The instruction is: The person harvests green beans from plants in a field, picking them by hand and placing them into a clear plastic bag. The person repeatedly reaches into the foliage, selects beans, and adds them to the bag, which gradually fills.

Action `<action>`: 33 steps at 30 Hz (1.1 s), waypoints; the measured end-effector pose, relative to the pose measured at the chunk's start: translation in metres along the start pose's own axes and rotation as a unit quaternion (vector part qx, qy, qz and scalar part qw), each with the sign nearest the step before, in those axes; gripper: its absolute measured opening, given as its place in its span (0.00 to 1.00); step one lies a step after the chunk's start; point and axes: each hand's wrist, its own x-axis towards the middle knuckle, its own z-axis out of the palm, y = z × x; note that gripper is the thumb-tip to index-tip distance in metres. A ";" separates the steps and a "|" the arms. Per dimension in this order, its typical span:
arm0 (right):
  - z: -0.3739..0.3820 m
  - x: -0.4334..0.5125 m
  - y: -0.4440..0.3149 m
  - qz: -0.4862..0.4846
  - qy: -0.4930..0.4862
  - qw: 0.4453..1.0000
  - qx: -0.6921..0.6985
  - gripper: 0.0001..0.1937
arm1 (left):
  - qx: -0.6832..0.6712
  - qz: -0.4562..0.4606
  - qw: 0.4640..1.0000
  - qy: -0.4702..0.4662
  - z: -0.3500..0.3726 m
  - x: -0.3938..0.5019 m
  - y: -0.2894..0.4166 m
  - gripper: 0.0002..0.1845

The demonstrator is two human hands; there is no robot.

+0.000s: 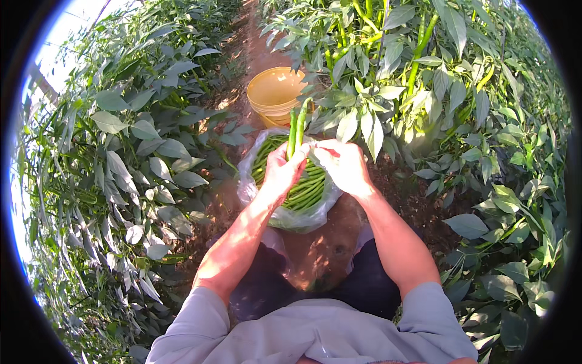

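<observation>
My left hand (283, 173) is closed around long green chili peppers (298, 128), which stand upright out of its grip. Just to its right is my right hand (343, 166), its fingertips bent together close to the left thumb; whether anything small is pinched there cannot be told. Beneath both hands, a clear plastic bag (298, 223) stands open on the ground, filled with many long green peppers (305, 193). Part of the bag's contents is hidden by the hands and the left forearm.
A yellow plastic bucket (275, 93) stands on the soil path (261, 45) beyond the bag. Leafy pepper plants (150, 136) line the left side. More plants (436, 82), with green peppers hanging from them, crowd the right. My bent legs flank the soil below the bag.
</observation>
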 end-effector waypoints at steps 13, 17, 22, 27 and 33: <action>-0.072 0.204 0.047 0.030 0.389 0.896 0.212 0.15 | -0.044 -0.048 0.995 0.075 -0.020 0.063 -0.032 0.14; -0.108 0.235 0.057 0.182 0.307 0.911 0.208 0.15 | -0.024 -0.042 0.997 0.066 -0.024 0.074 -0.033 0.15; -0.122 0.245 0.037 0.304 0.088 0.946 0.071 0.20 | -0.058 -0.047 0.996 0.054 -0.027 0.084 -0.025 0.15; -0.124 0.251 0.039 0.296 0.051 0.954 -0.019 0.18 | -0.072 -0.033 0.996 0.046 -0.028 0.089 -0.024 0.14; -0.119 0.271 0.048 0.289 0.068 0.955 -0.004 0.13 | -0.078 -0.026 0.996 0.045 -0.033 0.085 -0.022 0.13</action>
